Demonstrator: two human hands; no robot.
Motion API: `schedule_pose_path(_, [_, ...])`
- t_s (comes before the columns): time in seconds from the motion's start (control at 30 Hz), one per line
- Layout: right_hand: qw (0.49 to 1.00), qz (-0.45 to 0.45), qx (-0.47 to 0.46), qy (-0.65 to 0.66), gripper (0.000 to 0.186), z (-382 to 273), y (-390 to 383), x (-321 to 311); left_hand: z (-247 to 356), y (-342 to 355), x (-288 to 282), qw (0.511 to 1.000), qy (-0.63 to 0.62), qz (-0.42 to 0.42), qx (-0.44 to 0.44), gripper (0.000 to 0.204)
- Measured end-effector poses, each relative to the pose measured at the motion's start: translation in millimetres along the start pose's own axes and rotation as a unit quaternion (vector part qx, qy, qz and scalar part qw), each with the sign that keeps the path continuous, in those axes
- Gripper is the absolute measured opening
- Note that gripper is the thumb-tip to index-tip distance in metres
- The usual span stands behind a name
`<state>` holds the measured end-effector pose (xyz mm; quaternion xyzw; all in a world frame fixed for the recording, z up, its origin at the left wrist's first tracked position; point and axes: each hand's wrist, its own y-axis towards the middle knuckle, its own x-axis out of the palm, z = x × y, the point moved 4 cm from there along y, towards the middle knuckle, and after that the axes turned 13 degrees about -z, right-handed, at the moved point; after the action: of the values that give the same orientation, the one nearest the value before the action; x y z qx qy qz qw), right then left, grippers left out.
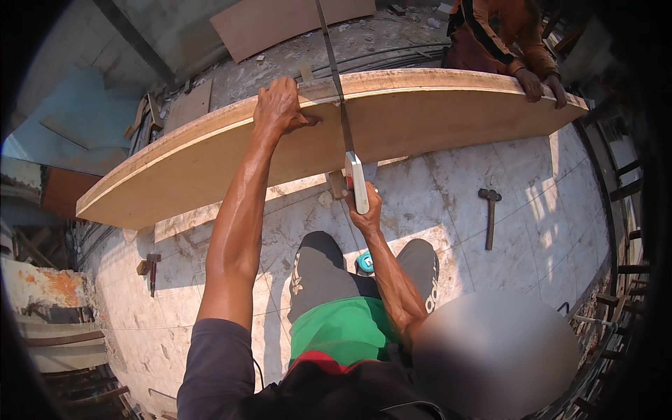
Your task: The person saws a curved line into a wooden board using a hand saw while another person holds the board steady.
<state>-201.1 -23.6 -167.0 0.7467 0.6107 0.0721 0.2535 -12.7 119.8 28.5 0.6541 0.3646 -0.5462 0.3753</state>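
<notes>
A long light-brown plywood board (pixel 427 119), thick like several sheets stacked, stands on its long edge across the view in front of me. My left hand (pixel 281 106) is closed over its upper edge, fingers behind and thumb on the near face. To the right of that hand, a handsaw (pixel 345 129) crosses the upper edge, its long dark blade pointing up and away. My right hand (pixel 366 210) grips the saw's pale handle (pixel 357 183), low in front of the board. Whether the teeth are sunk into the wood I cannot tell.
A co-worker's hands (pixel 542 91) rest on the board's right end. On the tiled floor (pixel 462 182) lie a hammer (pixel 491 213) at right, another hammer (pixel 152 274) at left, and a teal tape measure (pixel 365 263) between my legs. A blurred oval covers the lower right.
</notes>
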Motion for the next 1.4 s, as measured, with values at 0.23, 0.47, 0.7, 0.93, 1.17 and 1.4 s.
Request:
schedule_pose_path(0.23, [0.976,0.069,-0.112,-0.172,0.018,6.9,21.7,-15.3,13.9,12.5,2.4,1.0,0.024,-0.019,0.009,0.086])
schedule_pose_path(0.47, [0.99,0.071,-0.017,-0.124,0.018,-54.8,-8.7,-21.3,3.5,3.4,6.2,1.0,-0.005,-0.018,0.005,0.088])
schedule_pose_path(0.7, [0.999,-0.029,-0.005,-0.018,0.019,-154.5,49.6,-79.2,6.7,0.0,0.3,1.0,0.002,-0.026,-0.01,0.084])
schedule_pose_path(0.93, [0.97,-0.171,0.169,0.032,0.037,-238.6,185.7,-110.5,-1.3,0.7,-11.3,0.999,-0.034,0.027,0.009,0.088])
schedule_pose_path(1.17, [0.949,-0.217,0.066,0.218,0.036,-225.4,163.5,-95.1,2.0,3.9,4.2,0.999,-0.02,0.035,0.001,0.091])
schedule_pose_path(1.4, [0.919,-0.218,0.197,0.262,0.037,-245.3,286.4,-85.7,14.4,-1.8,-22.9,0.998,-0.068,0.014,-0.011,0.09])
